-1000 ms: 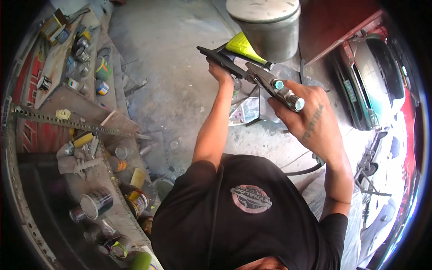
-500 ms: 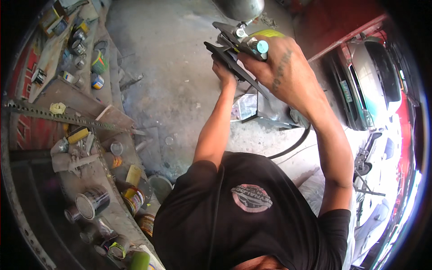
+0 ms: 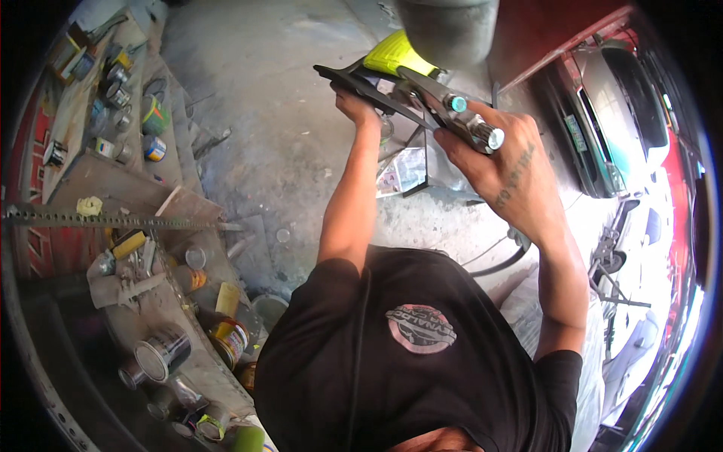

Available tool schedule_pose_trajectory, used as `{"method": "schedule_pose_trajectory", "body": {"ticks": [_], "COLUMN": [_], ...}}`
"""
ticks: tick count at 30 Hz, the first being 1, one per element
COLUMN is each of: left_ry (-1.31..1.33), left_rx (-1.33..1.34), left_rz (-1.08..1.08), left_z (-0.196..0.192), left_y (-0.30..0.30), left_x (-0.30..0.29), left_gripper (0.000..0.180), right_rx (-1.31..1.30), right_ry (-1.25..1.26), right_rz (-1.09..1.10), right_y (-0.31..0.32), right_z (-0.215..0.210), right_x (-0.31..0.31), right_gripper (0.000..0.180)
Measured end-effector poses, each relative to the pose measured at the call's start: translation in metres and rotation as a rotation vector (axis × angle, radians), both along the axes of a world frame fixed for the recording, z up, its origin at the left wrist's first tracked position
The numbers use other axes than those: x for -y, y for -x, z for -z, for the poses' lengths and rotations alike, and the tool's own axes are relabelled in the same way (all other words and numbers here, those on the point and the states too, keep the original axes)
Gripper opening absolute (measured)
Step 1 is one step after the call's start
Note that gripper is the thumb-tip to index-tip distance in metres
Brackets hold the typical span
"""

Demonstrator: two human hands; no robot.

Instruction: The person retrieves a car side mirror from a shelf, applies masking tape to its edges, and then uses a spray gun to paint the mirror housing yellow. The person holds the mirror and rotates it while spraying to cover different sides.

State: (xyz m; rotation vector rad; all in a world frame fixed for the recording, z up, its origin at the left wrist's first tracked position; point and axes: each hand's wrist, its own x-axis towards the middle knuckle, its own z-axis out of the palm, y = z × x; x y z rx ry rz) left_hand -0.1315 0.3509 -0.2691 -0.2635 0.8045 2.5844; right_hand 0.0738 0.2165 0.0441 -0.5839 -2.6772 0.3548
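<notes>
My right hand [image 3: 520, 169] grips a metal spray gun [image 3: 440, 105] with silver and teal-capped knobs at its back. Above the gun hangs a grey paint cup [image 3: 448, 34], which looks joined to it, though the joint is hidden. With fingers curled out of sight at its near edge, my left hand [image 3: 355, 105] holds a thin dark panel [image 3: 361, 87]. Just beyond the panel shows a bright yellow-green ribbed surface [image 3: 398, 54]; whether it belongs to the panel I cannot tell. The gun's front end is hidden from view.
Along the left, shelves [image 3: 113, 177] carry several paint cans [image 3: 162, 354] and rags. Below my hands stands a metal-framed stand [image 3: 425, 162] with printed paper on it. A dark hose [image 3: 501, 265] loops by my right forearm. A car [image 3: 602, 128] is parked at right.
My right hand and the spray gun have moved right and down, away from my left hand. My left hand and the panel have shifted slightly left and up. More yellow-green surface shows.
</notes>
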Motion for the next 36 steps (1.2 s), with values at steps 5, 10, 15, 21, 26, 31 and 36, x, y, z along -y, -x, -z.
{"method": "schedule_pose_trajectory", "body": {"ticks": [5, 10, 15, 21, 26, 31, 36], "left_ry": [-0.032, -0.07, -0.04, -0.082, -0.096, -0.129, -0.219], "left_rx": [-0.001, 0.019, 0.008, -0.006, 0.031, -0.016, -0.081], "left_rz": [-0.025, -0.036, -0.058, 0.01, -0.071, 0.045, 0.171], "left_z": [-0.01, -0.004, -0.005, -0.003, -0.009, 0.005, 0.015], "left_y": [0.004, 0.021, 0.027, 0.035, 0.04, 0.046, 0.039], "left_x": [0.0, 0.0, 0.002, 0.006, 0.008, 0.016, 0.027], "left_gripper": [0.054, 0.049, 0.055, 0.053, 0.046, 0.047, 0.042], "right_rx": [0.084, 0.06, 0.168, 0.101, 0.148, 0.101, 0.011], "right_ry": [0.071, 0.027, 0.305, 0.21, 0.335, 0.479, 0.387], "right_rz": [0.094, 0.218, 0.402, 0.26, 0.397, 0.653, 0.479], "right_y": [-0.005, -0.045, -0.054, -0.051, -0.07, -0.091, -0.083], "right_z": [-0.001, 0.012, 0.002, 0.014, 0.019, 0.023, 0.024], "right_x": [0.004, 0.0, -0.005, -0.005, -0.01, -0.012, -0.015], "right_gripper": [0.028, 0.025, 0.041, 0.045, 0.045, 0.044, 0.037]}}
